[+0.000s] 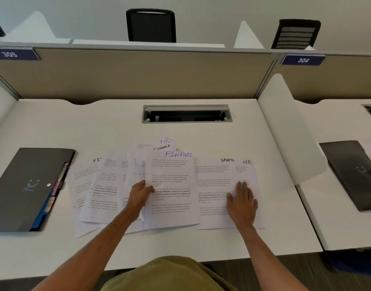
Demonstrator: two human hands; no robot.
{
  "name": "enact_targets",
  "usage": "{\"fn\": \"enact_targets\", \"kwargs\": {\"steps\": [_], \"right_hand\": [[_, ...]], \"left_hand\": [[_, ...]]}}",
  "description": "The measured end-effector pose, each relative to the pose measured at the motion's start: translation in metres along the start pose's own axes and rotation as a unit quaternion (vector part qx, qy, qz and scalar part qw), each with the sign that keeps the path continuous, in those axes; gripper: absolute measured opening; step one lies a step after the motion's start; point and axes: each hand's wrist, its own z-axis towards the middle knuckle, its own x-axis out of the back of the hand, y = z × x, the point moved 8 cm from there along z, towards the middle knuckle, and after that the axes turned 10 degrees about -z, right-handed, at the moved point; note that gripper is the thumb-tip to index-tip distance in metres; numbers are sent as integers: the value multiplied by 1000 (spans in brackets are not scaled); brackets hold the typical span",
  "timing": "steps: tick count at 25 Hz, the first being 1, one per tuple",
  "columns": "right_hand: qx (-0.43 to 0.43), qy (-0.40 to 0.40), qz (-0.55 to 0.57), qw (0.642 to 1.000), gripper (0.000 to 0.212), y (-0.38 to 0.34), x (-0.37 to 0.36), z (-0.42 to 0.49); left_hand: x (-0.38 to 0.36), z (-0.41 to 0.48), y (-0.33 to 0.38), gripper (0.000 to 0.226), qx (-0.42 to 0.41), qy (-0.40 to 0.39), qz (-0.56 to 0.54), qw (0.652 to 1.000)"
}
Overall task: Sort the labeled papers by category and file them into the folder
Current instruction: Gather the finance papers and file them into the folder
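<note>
Left of papers [96,196]: folder [23,185] (seemingly closed); left hand [138,196] pinches FINANCE sheet [170,208], right hand [242,202] flat on SPORTS sheet [214,175]; divider [285,127] at right edge.

There were two dark folders [23,185], two black chairs [151,26], two numbered signs [303,60], and roughly ten overlapping papers [172,175]; exact count unclear.

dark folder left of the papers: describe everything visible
The folder is dark grey, plastic-looking, closed, lying flat at the left of the desk. Its cover bears a faint smiley mark and a small round snap. Pink, orange and blue tabs stick out along its right edge. The papers fan out just right of it; the left hand and right hand are on those, not on it.
</note>
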Motion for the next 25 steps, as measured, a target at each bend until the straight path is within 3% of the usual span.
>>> {"fn": "enact_targets", "kwargs": {"steps": [4,10,16,21,25], "right_hand": [[16,-23,-23,999,70,4,-1,30],[5,-45,-23,999,69,-4,0,63],[-7,-9,-17,1000,70,-16,9,61],[33,113,64,991,56,-63,35,34],[107,71,129,983,21,-139,46,17]], "left_hand": [[-5,-1,0,55,-11,-24,24,999],[11,1,-17,30,9,26,45,999],[3,0,-12,41,-39,16,193,980],[28,-3,-10,31,-27,-33,43,998],[78,-7,3,36,-42,-4,-25,999]]}}
